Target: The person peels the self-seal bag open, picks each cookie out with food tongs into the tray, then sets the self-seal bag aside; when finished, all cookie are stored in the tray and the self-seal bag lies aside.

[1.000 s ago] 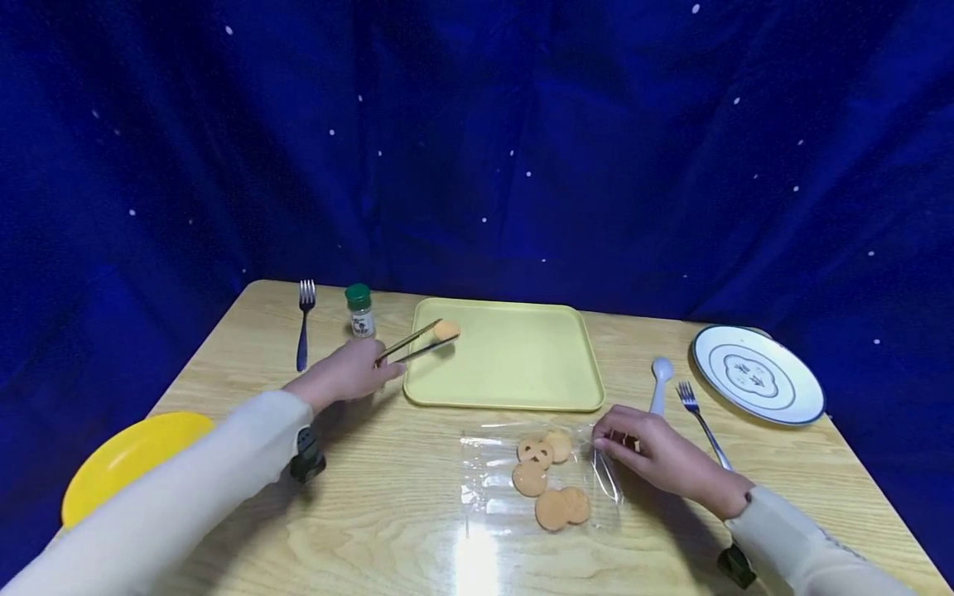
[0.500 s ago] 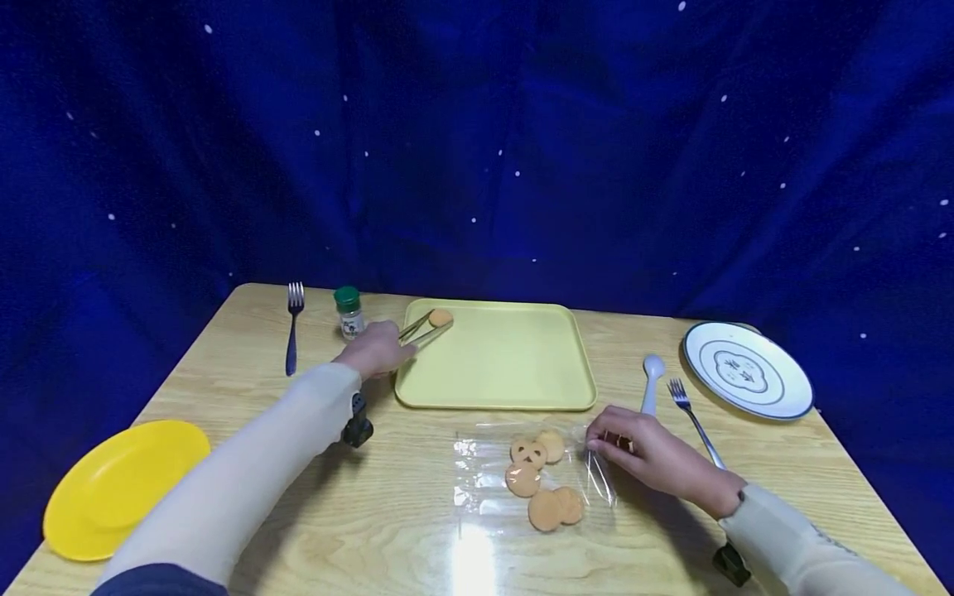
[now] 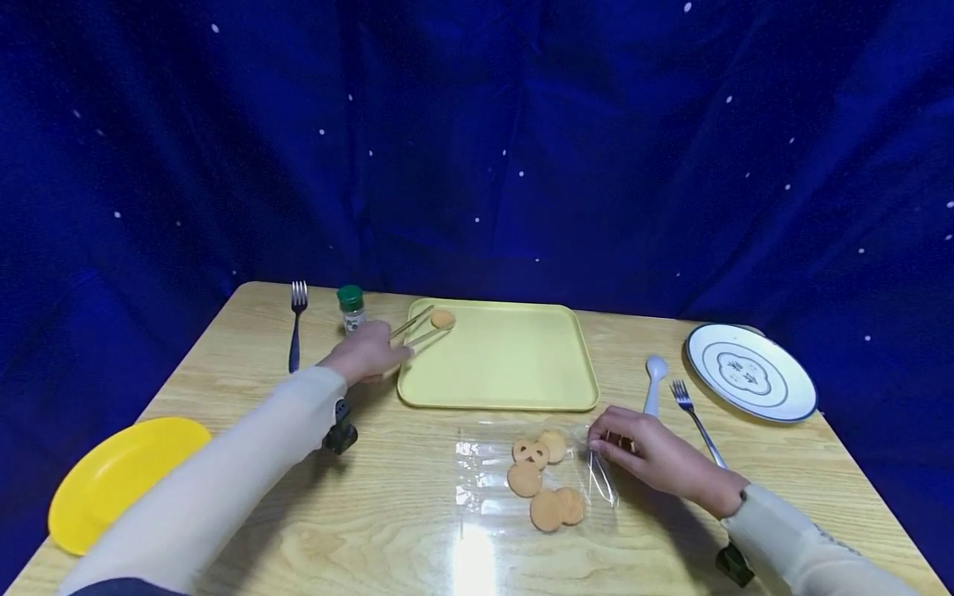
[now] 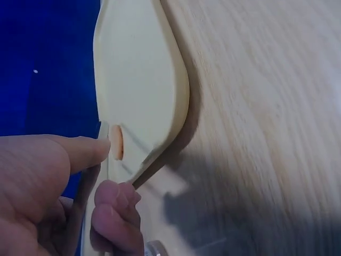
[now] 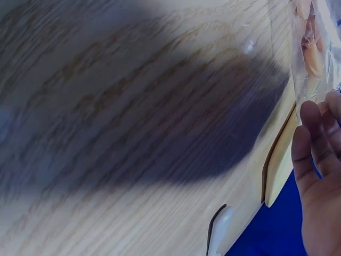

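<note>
Cookies are what the hands are busy with: a single one [image 3: 443,319] lies near the far left corner of the yellow tray [image 3: 514,364], and five more are grouped nearer the person.

At far left, a yellow plate [image 3: 119,473] sits partly behind the left sleeve, with a fork [image 3: 296,327] and a green-capped jar [image 3: 351,308] beyond it. Just beside the jar, the left hand [image 3: 369,348] grips gold tongs [image 3: 431,334], its thumb and fingers on either side of the handles. The tong tips stand apart with the single cookie between them; whether either tip touches it, I cannot tell.

The step in hand looks like releasing that cookie onto the tray. If so, the next move calls for drawing the tongs straight back, tips spread, so the cookie is not dragged toward the rim, and then taking them to the clear plastic bag [image 3: 484,484].

That bag lies in front of the tray with the other five cookies [image 3: 525,478] in it, some overlapping. At its right edge the right hand [image 3: 644,447] pinches the plastic between thumb and fingers; a steady hold there would probably help the tongs reach in.

Further right are a white spoon [image 3: 654,385], partly hidden by that hand, another fork [image 3: 696,420] and a patterned white plate [image 3: 748,374].
</note>
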`<state>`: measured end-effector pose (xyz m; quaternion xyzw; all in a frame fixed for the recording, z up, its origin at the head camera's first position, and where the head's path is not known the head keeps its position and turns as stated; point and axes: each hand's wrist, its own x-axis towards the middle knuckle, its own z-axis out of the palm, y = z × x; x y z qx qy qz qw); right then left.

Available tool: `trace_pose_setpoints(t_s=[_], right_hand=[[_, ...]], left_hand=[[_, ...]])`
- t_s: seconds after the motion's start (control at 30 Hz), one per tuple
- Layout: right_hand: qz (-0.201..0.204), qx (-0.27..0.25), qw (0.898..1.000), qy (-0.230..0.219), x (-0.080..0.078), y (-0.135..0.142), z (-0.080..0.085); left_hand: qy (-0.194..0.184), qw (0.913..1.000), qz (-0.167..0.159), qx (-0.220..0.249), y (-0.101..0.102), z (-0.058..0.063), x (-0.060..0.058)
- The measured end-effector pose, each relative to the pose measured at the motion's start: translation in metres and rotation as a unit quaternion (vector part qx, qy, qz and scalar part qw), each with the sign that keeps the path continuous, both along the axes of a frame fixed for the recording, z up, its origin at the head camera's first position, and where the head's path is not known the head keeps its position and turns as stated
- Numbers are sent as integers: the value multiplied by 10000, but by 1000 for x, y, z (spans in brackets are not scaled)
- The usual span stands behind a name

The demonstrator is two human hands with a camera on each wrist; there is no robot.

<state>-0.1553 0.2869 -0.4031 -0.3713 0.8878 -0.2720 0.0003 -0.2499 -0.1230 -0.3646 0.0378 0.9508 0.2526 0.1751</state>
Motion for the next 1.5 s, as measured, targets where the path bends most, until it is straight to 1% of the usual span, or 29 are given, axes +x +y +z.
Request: trace_pose_setpoints(t_s=[0.07,0.17,0.27,0.37,0.43,0.47,0.53,0.6,0.67,0.73,0.77,0.83,0.9,0.97,1.03,1.17,1.3,1.5], right_hand=[[4,37,10000,-5,0,0,0],[68,57,10000,-25,-1,-3,0],[172,94,9998,-19,-3,-7,2],[194,176,9997,5,-5,-10,6],[160,269,9995,-25,-6,-9,10],[132,311,9994,-70,-6,-8,11],[97,380,9992,-116,-7,-6,13],[74,417,9989,-195,-6,-4,14],[67,420,9989,-211,-5,-2,14],[55,430,9989,-187,-4,-1,14],[53,425,9989,-184,-4,0,15],[72,406,9991,-111,-3,0,16],[74,375,9993,-41,-4,0,16],[69,350,9994,11,-4,0,17],[54,324,9995,30,-4,0,16],[67,300,9995,-1,-4,-1,15],[79,294,9995,11,-4,-2,14],[193,183,9995,178,-2,-4,13]], left_hand=[[183,9997,-162,-51,-4,3,7],[668,9957,-593,-228,-13,9,20],[1143,9870,-1060,-402,-28,14,37],[1331,9783,-1538,-393,-42,18,53],[1303,9722,-1930,-226,-48,18,62],[1172,9700,-2129,-83,-51,18,66],[808,9656,-2466,191,-55,19,75],[359,9616,-2692,396,-58,21,83],[56,9585,-2816,441,-58,23,90],[25,9551,-2936,395,-56,21,96],[84,9537,-2983,370,-54,20,98],[312,9501,-3084,348,-49,13,102],[433,9480,-3130,393,-42,5,105],[459,9466,-3157,460,-34,-1,107],[385,9462,-3170,529,-24,-8,110],[465,9436,-3239,508,-7,-19,113],[659,9415,-3278,429,6,-26,115],[855,9392,-3315,257,20,-31,116]])
